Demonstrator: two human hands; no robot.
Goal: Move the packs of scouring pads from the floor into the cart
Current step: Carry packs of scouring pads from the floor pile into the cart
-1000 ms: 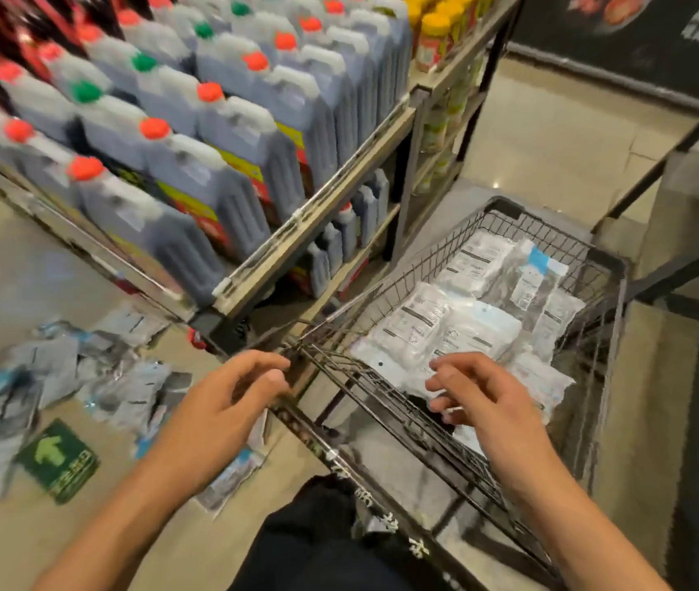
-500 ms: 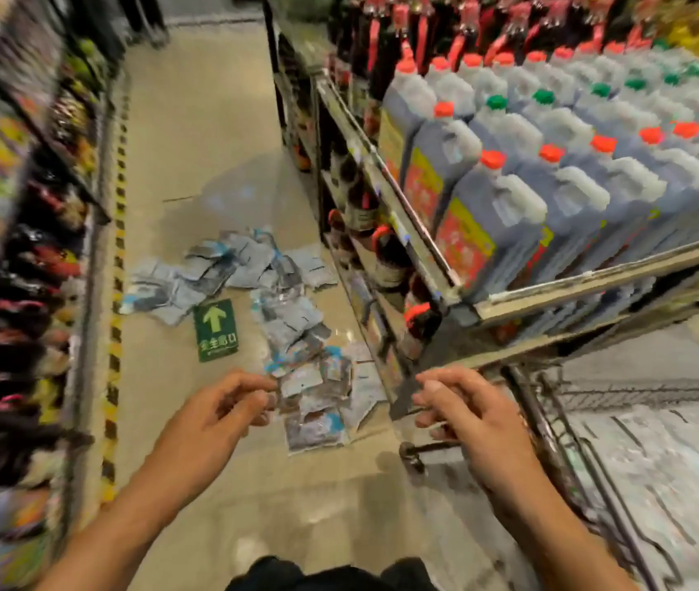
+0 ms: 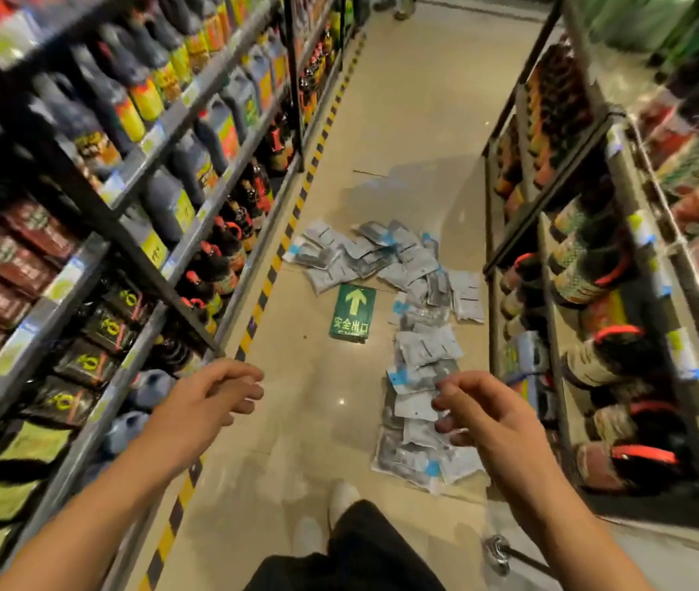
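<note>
Lengthwise, the packs of scouring pads (image 3: 418, 356) trail up the aisle floor (image 3: 403, 121).

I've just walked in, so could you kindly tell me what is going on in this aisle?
A person stands in a shop aisle with many packs of scouring pads strewn on the floor around a green sign. Both hands are out in front, loosely curled and empty: the left hand and the right hand hover above the nearest packs. The cart is mostly out of view; only a wheel shows.
</note>
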